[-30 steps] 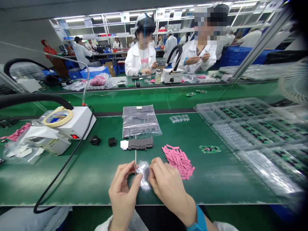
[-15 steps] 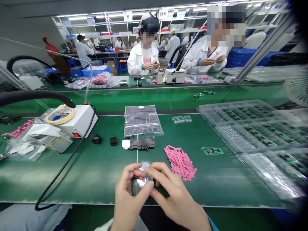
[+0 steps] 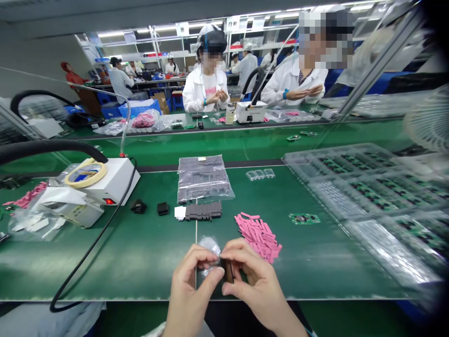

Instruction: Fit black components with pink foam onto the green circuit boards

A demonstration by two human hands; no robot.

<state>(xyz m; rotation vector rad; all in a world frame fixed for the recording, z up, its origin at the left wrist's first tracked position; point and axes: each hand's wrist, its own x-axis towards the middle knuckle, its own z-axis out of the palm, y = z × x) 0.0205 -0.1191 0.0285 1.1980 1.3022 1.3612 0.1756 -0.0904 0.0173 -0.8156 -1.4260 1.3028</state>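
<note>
My left hand (image 3: 193, 280) is closed, its thumb and fingers pinching a crumpled piece of clear plastic film (image 3: 209, 244). Close beside it, my right hand (image 3: 253, 276) grips a thin dark flat piece (image 3: 228, 270) between thumb and fingertips. The fingertips of both hands almost meet, and they hide part of both items. Just beyond my right hand lies a heap of pink strips (image 3: 257, 234). A row of dark ribbed pieces (image 3: 203, 211) with a white end sits ahead of my left hand.
Behind the row lies a clear bag of dark pieces (image 3: 203, 178). A green circuit board (image 3: 304, 218) rests right of the strips, near clear trays of boards (image 3: 372, 187). On the left stand a white box (image 3: 117, 182), a tape roll (image 3: 86, 174) and a black cable (image 3: 94, 243). Co-workers sit opposite.
My right hand has drawn slightly away from my left and turned, and a thin dark piece now shows in its fingers. The clear film remains at my left fingers. The view has shifted slightly.
</note>
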